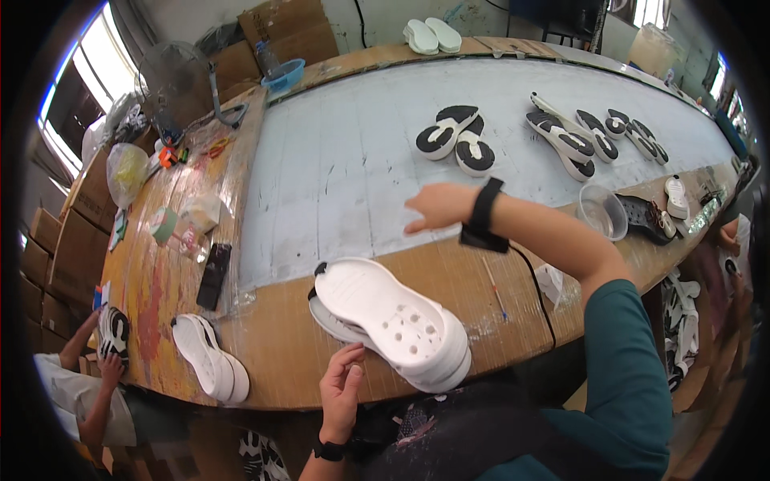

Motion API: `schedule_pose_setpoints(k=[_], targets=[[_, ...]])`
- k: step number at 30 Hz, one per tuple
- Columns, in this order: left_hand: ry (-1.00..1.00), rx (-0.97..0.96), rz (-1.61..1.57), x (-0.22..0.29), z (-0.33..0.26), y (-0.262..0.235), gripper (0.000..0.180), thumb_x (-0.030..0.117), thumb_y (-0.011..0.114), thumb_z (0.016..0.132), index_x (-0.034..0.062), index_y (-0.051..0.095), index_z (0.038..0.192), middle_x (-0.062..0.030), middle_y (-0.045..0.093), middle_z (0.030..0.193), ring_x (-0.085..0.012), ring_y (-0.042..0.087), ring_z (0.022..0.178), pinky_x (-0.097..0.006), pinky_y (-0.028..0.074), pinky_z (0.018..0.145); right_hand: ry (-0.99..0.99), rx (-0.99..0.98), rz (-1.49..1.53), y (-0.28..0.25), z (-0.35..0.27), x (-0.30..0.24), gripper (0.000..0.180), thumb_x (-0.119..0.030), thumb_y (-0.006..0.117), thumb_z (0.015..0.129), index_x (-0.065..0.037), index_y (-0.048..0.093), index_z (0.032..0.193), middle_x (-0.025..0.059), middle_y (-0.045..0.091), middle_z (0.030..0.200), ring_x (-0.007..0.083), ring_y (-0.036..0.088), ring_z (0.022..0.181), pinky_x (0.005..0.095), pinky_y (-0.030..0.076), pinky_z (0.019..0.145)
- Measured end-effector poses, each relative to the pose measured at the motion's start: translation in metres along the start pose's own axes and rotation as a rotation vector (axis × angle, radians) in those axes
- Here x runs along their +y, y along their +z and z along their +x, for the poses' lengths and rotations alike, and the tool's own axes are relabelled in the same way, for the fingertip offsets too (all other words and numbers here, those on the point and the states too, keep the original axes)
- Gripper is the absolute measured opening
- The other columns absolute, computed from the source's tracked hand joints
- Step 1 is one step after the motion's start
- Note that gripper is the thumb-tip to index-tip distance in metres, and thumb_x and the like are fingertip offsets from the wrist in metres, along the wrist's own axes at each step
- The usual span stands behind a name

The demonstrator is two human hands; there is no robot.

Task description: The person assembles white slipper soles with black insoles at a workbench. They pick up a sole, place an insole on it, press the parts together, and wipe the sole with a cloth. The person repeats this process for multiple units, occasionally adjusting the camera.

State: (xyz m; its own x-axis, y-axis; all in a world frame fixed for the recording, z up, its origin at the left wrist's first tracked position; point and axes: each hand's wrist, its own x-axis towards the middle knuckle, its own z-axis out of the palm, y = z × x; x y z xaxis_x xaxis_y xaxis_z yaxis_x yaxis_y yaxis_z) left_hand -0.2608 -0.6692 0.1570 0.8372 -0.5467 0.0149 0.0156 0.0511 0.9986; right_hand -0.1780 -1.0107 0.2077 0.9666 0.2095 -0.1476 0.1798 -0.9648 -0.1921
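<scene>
A stack of white shoe soles (393, 321), with holes in the top one's heel, lies at the table's near edge in front of me. My left hand (342, 393) is beside the stack, fingers loosely bent and thumb apart, its fingertips close to the sole's edge; whether they touch it I cannot tell. My right hand (443, 207) reaches over the pale belt surface (321, 176), fingers forward and thumb apart, with nothing visible in it. Beyond it lie black-and-white soles (473, 152), bottoms up. A black band with a cable is around my right wrist.
More soles (561, 136) lie farther right on the belt. A clear plastic tub (601, 213), a thin stick (495, 289) and the cable are on the right. Left are white soles (210, 359), a phone (213, 276) and a co-worker's hands (111, 369) holding a sole.
</scene>
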Motion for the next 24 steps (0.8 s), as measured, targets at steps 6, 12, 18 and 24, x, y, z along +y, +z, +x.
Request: schedule_pose_setpoints(k=[6, 12, 18, 24], targets=[[-0.012, 0.327, 0.207, -0.056, 0.018, -0.006, 0.009, 0.008, 0.051, 0.085, 0.0001, 0.053, 0.090, -0.0022, 0.056, 0.082, -0.0075, 0.051, 0.073, -0.020, 0.042, 0.065, 0.554, 0.056, -0.066, 0.011, 0.090, 0.137, 0.060, -0.043, 0.070, 0.061, 0.002, 0.057, 0.099, 0.0204, 0.058, 0.098, 0.0331, 0.059, 0.087, 0.0382, 0.048, 0.075], [0.010, 0.421, 0.418, -0.072, 0.015, -0.009, 0.007, 0.004, 0.056, 0.081, -0.0010, 0.055, 0.085, -0.0039, 0.055, 0.077, -0.0093, 0.052, 0.067, -0.022, 0.043, 0.061, 0.868, 0.328, -0.032, 0.045, 0.107, 0.139, 0.089, -0.038, 0.077, 0.056, -0.026, 0.030, 0.131, 0.0127, 0.011, 0.142, 0.0472, 0.027, 0.119, 0.0598, 0.036, 0.083], [0.065, 0.424, 0.582, -0.037, 0.016, 0.011, 0.008, 0.006, 0.054, 0.082, -0.0008, 0.053, 0.084, -0.0047, 0.050, 0.071, -0.0129, 0.046, 0.062, -0.026, 0.040, 0.058, 0.617, 0.712, 0.223, 0.046, 0.080, 0.183, 0.056, -0.019, 0.066, 0.058, -0.013, 0.054, 0.112, 0.0207, 0.040, 0.117, 0.0441, 0.045, 0.098, 0.0416, 0.042, 0.085], [0.037, 0.408, 0.524, -0.036, 0.017, 0.019, 0.008, 0.005, 0.055, 0.080, -0.0007, 0.053, 0.084, -0.0039, 0.049, 0.069, -0.0121, 0.045, 0.062, -0.025, 0.040, 0.058, 0.516, 0.755, 0.222, 0.071, 0.008, 0.193, 0.067, -0.024, 0.069, 0.057, -0.007, 0.045, 0.118, 0.0215, 0.030, 0.130, 0.0413, 0.040, 0.110, 0.0412, 0.037, 0.091]])
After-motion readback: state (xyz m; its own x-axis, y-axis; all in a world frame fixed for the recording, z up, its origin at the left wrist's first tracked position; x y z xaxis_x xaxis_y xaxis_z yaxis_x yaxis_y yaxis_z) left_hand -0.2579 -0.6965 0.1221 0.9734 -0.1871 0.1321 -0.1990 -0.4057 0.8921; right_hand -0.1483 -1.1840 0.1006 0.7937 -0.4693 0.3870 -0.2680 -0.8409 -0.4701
